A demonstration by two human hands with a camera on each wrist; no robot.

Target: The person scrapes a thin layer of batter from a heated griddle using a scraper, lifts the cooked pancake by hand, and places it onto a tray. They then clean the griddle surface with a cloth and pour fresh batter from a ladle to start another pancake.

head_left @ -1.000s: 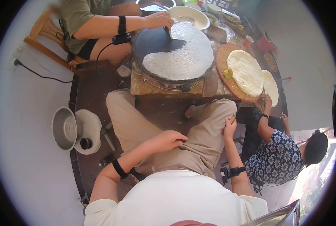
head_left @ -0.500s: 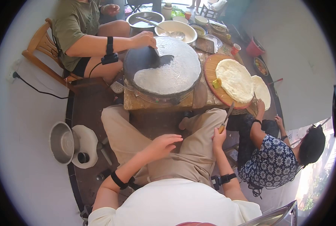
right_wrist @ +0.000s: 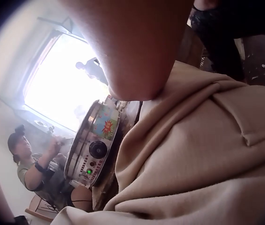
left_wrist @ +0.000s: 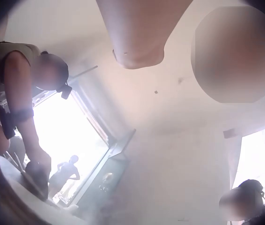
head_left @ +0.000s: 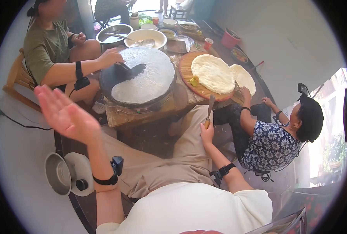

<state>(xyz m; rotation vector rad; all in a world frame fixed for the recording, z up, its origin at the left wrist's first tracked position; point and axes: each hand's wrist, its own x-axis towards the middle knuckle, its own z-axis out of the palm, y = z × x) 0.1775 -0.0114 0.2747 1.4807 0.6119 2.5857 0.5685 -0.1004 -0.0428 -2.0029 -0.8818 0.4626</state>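
My left hand is raised at the left, palm showing and fingers straight, with nothing in it. My right hand rests by my right knee and grips the wooden handle of a spatula, its narrow metal blade pointing up. Ahead is a round griddle with a pale, thin layer of batter over much of its dark surface. Another person's hand holds a scraper at the layer's edge. In the right wrist view the griddle's side shows a knob and a green light.
Right of the griddle, a round woven board bears flatbreads and a yellow-green lump. Beside it sits a person in a flowered shirt. Bowls stand behind the griddle. A metal basin and white stool are low at the left.
My left hand has risen from my lap to the upper left. The right hand still holds the spatula, its blade now pointing up. The head view has turned to the right.
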